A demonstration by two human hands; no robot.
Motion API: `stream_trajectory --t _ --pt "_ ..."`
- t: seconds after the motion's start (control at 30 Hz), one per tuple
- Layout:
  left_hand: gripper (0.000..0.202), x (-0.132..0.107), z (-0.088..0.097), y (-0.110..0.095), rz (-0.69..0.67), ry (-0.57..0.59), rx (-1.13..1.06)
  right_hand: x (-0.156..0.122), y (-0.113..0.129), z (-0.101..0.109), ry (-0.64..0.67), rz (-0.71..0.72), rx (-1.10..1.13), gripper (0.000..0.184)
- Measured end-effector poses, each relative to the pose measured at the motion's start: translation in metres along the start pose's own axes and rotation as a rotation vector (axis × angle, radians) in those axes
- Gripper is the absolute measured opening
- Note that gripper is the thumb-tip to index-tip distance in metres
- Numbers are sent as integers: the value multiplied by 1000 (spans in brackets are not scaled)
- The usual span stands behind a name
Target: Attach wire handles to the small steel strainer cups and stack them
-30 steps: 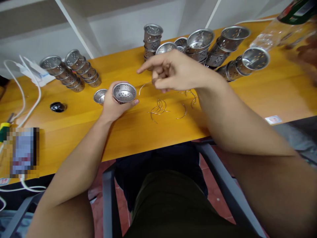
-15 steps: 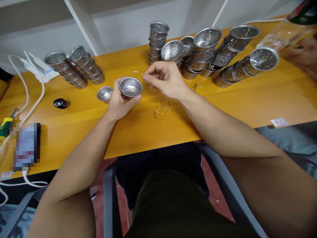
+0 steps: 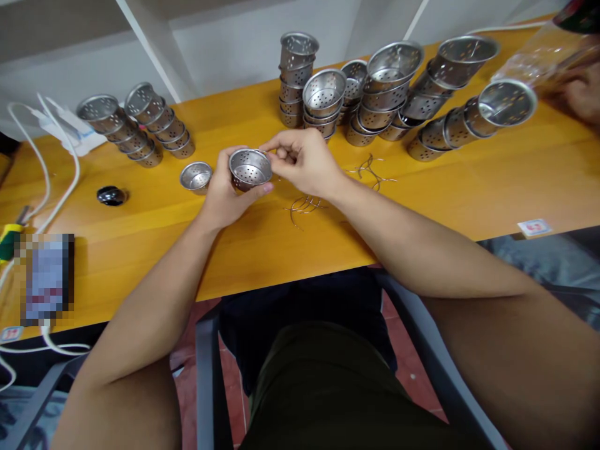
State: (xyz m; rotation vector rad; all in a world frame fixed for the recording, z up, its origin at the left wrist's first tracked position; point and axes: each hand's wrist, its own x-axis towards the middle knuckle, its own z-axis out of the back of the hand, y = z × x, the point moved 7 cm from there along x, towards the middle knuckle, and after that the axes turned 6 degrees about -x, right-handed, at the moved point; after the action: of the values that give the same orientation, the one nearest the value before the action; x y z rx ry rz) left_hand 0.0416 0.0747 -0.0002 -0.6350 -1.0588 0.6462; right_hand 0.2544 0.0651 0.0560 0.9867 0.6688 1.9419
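At the far left, white cables (image 3: 44, 156) trail over the wooden surface (image 3: 469, 187), and a black knob (image 3: 111, 195) lies beside them. Next come two leaning stacks of perforated metal cups (image 3: 135, 128), about five cups in each, though the overlap makes the count unsure. One single cup (image 3: 196, 177) stands alone just beside the left hand (image 3: 224, 197).

That hand is wrapped around the cup being worked on (image 3: 250, 169), thumb under its side, holding it tilted just above the surface with its mouth towards the camera. The right hand (image 3: 304, 164) touches the cup's rim with its fingertips closed in a pinch. Whatever they pinch is too thin to make out.

Right of the hands lie two clumps of loose curved wires, a nearer clump (image 3: 304, 205) and a farther clump (image 3: 371, 170). Each has several wires, too tangled to count. Behind them stand about six more stacks of cups (image 3: 391, 84), some upright and some tipped over, together clearly more than the two stacks on the left. At the far right another person's hand (image 3: 581, 94) holds a clear plastic bottle (image 3: 539, 53).

As I judge it, the work is at an early or middle stage. One cup is in hand, wires lie unused, and many cups wait. I cannot tell which stacks are finished.
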Motion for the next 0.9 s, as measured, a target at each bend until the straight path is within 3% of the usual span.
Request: stream_trajectory --t 0.27,0.4,0.57,0.63,0.8,0.9 --pt "112 1 -1 -10 7 20 21 -1 4 2 -34 -1 -111 20" --pt "116 0 -2 -19 -8 25 56 -4 9 -2 -91 -36 -66 27" --pt "97 0 -3 -23 19 13 39 -4 13 -10 -93 -3 108 13" --pt "89 -1 -3 -20 21 19 -16 -3 12 -9 -37 28 236 22" --pt "82 -2 -1 -9 79 27 -120 -3 13 -7 316 175 468 54" --pt "90 -4 -2 -10 67 66 -96 -3 13 -4 362 211 515 63"
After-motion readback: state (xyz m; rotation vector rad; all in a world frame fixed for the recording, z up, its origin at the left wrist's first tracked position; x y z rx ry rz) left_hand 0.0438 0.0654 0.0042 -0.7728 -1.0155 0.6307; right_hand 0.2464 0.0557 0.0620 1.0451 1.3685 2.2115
